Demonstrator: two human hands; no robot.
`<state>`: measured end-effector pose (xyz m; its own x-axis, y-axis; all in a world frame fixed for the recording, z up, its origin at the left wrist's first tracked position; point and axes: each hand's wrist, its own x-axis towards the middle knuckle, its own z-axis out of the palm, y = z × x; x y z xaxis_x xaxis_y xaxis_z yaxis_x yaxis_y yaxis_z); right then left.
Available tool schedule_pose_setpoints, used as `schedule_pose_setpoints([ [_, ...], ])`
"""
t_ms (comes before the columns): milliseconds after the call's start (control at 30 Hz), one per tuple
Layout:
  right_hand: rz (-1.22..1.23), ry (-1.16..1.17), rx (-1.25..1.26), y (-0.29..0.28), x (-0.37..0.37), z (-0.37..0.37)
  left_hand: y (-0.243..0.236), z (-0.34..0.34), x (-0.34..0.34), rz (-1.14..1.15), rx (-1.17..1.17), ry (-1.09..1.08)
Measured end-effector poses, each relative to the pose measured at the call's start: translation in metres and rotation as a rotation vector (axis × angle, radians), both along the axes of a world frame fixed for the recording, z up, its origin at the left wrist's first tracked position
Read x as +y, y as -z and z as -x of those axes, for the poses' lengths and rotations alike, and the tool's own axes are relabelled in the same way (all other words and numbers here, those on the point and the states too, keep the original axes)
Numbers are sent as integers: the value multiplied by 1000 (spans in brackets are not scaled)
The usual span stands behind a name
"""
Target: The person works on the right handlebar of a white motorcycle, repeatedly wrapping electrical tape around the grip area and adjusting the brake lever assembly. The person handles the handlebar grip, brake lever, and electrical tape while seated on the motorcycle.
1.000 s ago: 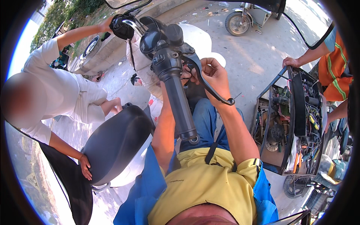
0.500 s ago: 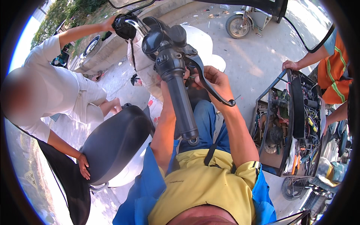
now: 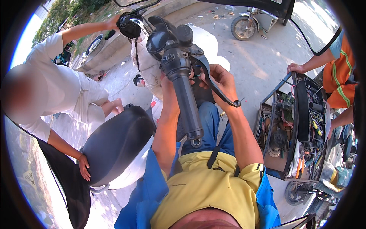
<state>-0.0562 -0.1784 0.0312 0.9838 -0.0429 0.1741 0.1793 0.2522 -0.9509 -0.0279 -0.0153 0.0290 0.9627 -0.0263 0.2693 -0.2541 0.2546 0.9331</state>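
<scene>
Outdoors on pavement, right grip (image 3: 221, 82) pinches wires behind handlebar (image 3: 187, 103); left grip unclear.

Outdoor yard in strong sunlight: pale concrete ground (image 3: 263, 65) is crossed by shadows; a kerb (image 3: 114, 49) and greenery (image 3: 72, 9) are seen beyond.

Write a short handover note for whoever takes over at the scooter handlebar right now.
Right hand: fingers at thin wires behind the brake lever.
Left hand: hidden behind the handlebar grip; grip unclear.
Another person in white steadies the far bar end and the seat.
Open toolbox sits to the right.
Done: wires exposed at the lever.
Left: can't tell whether the wires are joined; check.
</scene>
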Motion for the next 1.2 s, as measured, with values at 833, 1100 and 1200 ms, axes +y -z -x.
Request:
schedule_pose_setpoints([
  [833,655,258,-265,-9,-15,2,-17,1,-4,59,212,213],
  [1100,754,230,-502,-16,-20,-3,-3,-3,6,79,267,225],
  [1200,772,209,-529,-12,-21,-5,-5,1,12,50,172,259],
])
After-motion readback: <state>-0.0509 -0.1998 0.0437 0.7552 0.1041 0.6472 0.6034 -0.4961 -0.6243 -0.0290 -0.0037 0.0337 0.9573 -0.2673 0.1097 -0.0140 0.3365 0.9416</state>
